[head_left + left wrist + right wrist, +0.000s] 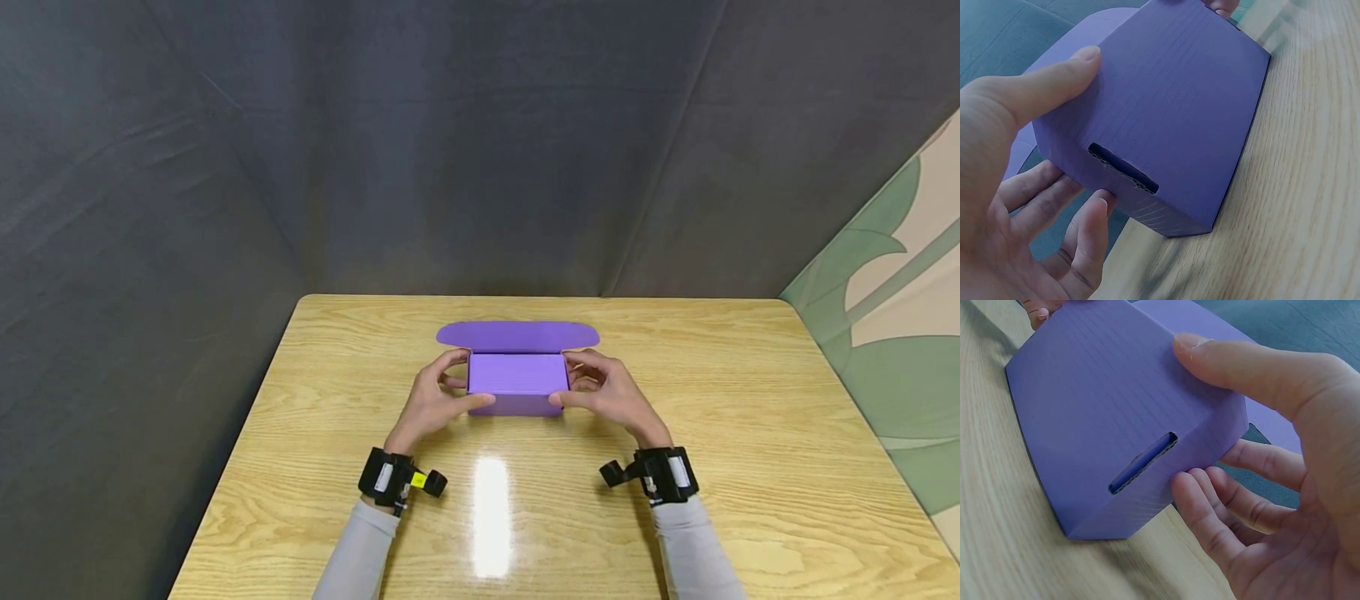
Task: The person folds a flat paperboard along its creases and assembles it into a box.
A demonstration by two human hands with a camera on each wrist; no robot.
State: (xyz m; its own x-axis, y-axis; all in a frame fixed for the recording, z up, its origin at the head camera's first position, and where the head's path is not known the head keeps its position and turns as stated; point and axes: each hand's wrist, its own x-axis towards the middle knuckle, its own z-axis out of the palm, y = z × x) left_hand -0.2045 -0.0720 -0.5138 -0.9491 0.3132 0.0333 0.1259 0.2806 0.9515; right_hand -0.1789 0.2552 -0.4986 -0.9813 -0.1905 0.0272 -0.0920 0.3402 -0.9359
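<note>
Between the two hands, a purple cardboard box (517,375) stands on the table. A wide flap (517,336) with rounded ends sticks out along its far side. My left hand (438,400) grips the left end, thumb on the near face by the upper edge and fingers along the side. At the right end, my right hand (607,392) holds the box the same way, its thumb (1229,362) lying over the near upper edge. Each wrist view shows a narrow slot (1124,167) cut low at a corner of the box. What the box contains is hidden.
The light wooden table (300,467) extends on all sides of the box. Dark cloth (465,167) hangs behind and to the left of it. To the right is a surface with a green leaf pattern (900,383). Both wrists wear black camera bands (386,479).
</note>
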